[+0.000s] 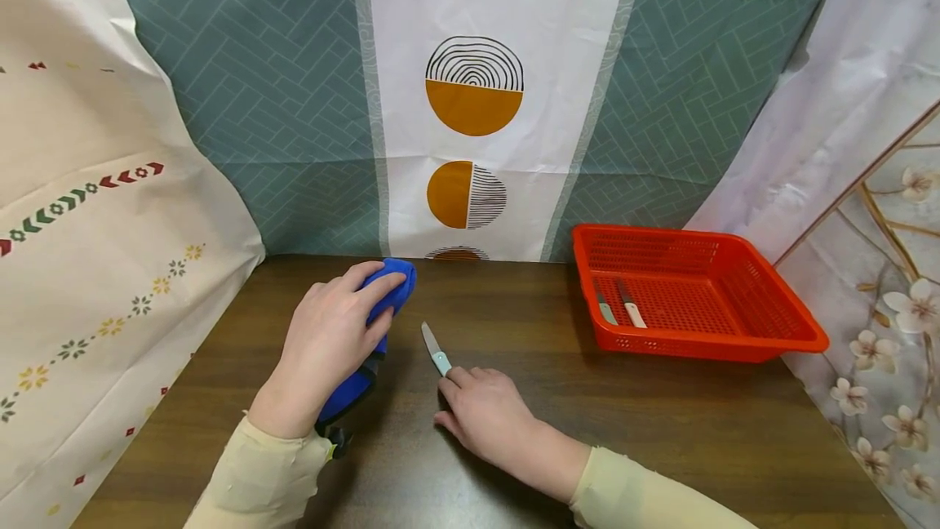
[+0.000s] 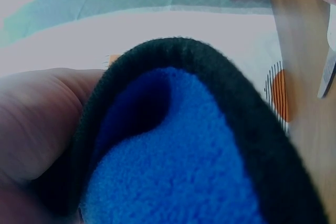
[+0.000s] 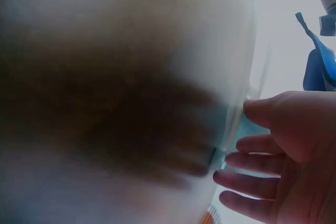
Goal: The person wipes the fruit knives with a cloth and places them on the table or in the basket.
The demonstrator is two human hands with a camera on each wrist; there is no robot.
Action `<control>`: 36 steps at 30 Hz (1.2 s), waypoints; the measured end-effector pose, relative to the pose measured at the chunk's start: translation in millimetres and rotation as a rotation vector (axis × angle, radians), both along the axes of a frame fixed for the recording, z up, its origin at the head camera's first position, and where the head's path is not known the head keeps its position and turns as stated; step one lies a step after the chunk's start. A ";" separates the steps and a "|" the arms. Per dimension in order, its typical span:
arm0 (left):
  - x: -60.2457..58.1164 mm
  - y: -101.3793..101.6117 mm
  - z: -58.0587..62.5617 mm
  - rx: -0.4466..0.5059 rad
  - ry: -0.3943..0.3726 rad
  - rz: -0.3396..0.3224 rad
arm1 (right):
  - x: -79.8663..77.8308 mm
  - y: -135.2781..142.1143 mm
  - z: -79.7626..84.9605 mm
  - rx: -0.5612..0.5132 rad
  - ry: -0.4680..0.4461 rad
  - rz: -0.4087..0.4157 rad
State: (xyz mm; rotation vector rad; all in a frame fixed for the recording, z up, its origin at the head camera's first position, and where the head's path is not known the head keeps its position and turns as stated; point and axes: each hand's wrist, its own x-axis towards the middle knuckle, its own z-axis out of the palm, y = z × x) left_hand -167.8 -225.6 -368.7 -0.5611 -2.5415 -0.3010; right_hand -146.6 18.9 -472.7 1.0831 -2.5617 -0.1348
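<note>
My left hand [image 1: 334, 329] grips a folded blue cloth [image 1: 392, 280], its thumb and fingers bent around the upper part. Dark trim edges the fuzzy cloth [image 2: 178, 156], which fills much of the left wrist view. A small knife [image 1: 435, 351] with a pale blue-green handle lies on the table, its blade pointing away from me. At the handle's near end is my right hand [image 1: 488, 415], palm down, with its fingertips at the handle. In the right wrist view the fingers of that hand [image 3: 294, 156] are extended and slightly spread, not curled round the handle.
A red perforated basket [image 1: 705, 341] stands at the back right of the brown wooden table [image 1: 514, 317]. Inside it lie a green-handled knife [image 1: 606, 313] and a pink-handled knife [image 1: 634, 314]. Patterned curtains [image 1: 294, 104] hang behind and at both sides.
</note>
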 end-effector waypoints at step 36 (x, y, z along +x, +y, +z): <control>1.4 4.2 -2.2 -0.015 0.023 -0.021 | -51.4 27.2 3.0 -0.109 -0.190 -0.262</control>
